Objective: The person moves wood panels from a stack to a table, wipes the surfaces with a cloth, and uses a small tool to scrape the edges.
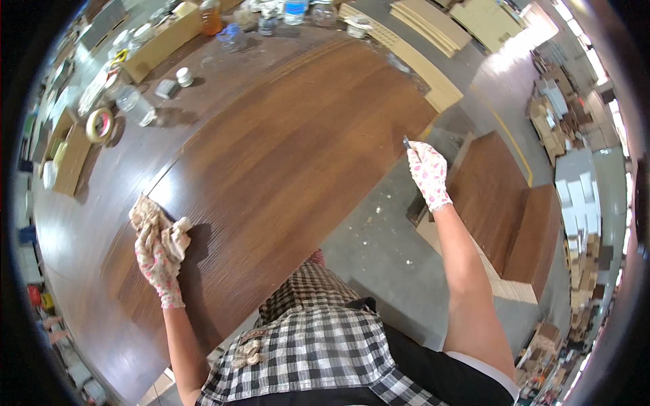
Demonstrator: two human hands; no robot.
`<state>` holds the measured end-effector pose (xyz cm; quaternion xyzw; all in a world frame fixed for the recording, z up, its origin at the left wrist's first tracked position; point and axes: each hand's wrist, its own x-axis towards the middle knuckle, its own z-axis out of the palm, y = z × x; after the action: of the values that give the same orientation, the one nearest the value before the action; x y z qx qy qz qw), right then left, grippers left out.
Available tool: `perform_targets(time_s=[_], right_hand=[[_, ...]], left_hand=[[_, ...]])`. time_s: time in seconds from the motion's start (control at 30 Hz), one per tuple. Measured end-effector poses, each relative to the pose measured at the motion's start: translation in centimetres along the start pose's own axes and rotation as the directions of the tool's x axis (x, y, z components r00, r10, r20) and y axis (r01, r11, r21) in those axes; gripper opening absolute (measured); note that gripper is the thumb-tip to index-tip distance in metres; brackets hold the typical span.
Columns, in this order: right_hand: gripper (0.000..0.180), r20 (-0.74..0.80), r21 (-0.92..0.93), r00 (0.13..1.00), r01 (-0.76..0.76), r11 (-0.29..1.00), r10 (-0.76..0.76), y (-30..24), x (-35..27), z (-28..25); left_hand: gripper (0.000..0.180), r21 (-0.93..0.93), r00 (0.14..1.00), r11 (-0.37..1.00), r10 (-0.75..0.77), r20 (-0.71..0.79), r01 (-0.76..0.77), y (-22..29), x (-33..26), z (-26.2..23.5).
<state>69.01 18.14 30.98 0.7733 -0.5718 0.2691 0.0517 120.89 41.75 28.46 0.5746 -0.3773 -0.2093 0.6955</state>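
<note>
A dark brown wood-grain panel [291,155] lies across the worktable in front of me. My left hand [157,264], in a white glove with pink spots, is closed on a crumpled beige rag [152,216] near the panel's left end. My right hand [428,174], gloved the same way, is at the panel's right edge. Its fingers are pinched round a small dark, thin tool [406,142]; its exact kind is too small to tell.
Bottles, a tape roll [99,126], a small white jar [184,76] and cardboard boxes [162,51] line the table's far and left sides. More brown panels [494,196] are stacked low to my right. Pale boards [430,26] lie beyond the table.
</note>
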Motion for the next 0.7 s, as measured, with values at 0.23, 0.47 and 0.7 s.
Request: perform_targets(time_s=[0.23, 0.47, 0.7], right_hand=[[0.013, -0.044, -0.032, 0.996, 0.076, 0.997, -0.077, -4.9, 4.5, 6.0], [0.01, 0.225, 0.316, 0.828, 0.436, 0.843, -0.513, -31.7, 0.2, 9.0], [0.021, 0.088, 0.111, 0.955, 0.273, 0.956, -0.283, -22.7, 6.0, 9.9]], left_hand=[[0.023, 0.416, 0.996, 0.905, 0.078, 0.033, -0.085, 1.3, -0.3, 1.0], [0.031, 0.163, 0.981, 0.98, -0.081, -0.175, 0.11, 2.4, -4.1, -5.8], [0.031, 0.425, 0.972, 0.905, 0.083, -0.218, 0.017, 2.4, -6.7, -13.1]])
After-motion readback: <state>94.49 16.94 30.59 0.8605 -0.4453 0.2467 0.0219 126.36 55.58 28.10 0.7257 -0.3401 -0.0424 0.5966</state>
